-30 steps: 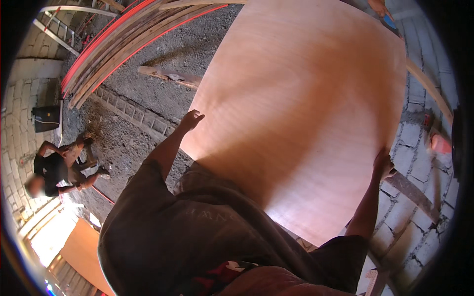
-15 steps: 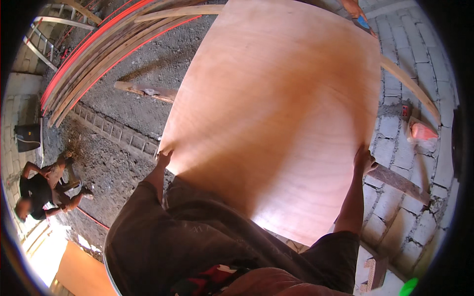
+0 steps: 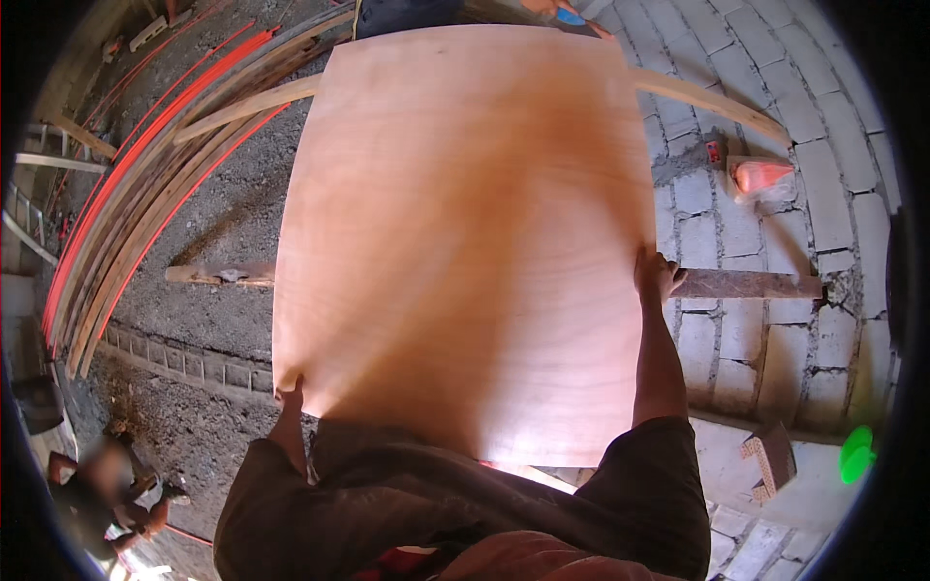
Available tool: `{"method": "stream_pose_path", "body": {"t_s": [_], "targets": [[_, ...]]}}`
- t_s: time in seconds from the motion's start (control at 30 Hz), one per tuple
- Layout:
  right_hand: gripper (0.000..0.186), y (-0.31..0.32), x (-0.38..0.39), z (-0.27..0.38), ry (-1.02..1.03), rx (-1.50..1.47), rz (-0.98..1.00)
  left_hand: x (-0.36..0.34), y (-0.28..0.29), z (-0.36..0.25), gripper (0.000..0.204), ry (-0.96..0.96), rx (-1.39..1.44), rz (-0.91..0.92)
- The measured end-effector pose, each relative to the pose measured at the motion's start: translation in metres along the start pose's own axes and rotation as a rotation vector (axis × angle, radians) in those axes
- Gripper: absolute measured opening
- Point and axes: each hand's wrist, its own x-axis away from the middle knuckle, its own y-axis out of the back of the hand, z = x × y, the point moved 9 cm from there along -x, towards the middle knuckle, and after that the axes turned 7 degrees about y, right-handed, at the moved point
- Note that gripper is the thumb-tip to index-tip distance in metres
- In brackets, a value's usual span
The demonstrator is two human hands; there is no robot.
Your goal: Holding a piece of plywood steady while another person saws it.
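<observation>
A large sheet of plywood (image 3: 465,232) lies in front of me, its pale brown face up, with shadows across it. My left hand (image 3: 289,392) is closed around its left edge near the close corner, the thumb on top. On the right edge, a little farther up, my right hand (image 3: 658,274) grips the sheet, fingers partly hidden by the board. At the far right corner is another person's hand (image 3: 544,6) beside a small blue object (image 3: 570,16) whose kind I cannot make out.
Wooden beams (image 3: 717,100) stick out from under the sheet. Long boards and red bars (image 3: 145,184) lie at the left. A block wall (image 3: 736,339) runs along the right, with an orange-red bagged item (image 3: 760,176) and a green object (image 3: 856,455). Someone sits at the lower left (image 3: 111,499).
The view has turned, so the sheet now sits farther left and straighter in it. More of the far person's dark clothing shows beyond the far edge. Both my hands keep their hold.
</observation>
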Motion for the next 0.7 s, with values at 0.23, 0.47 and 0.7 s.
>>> {"method": "stream_pose_path", "body": {"t_s": [0.23,0.47,0.7], "targets": [[0.069,0.008,0.004,0.005,-0.008,-0.023,0.019,0.05,-0.066,0.017,0.105,0.408,0.712,0.371],[0.069,0.003,0.002,0.003,-0.015,-0.037,0.072,0.059,-0.08,0.002,0.103,0.442,0.846,0.383],[0.069,0.002,0.004,0.003,-0.002,-0.006,0.021,0.058,-0.081,0.003,0.102,0.432,0.875,0.347]]}}
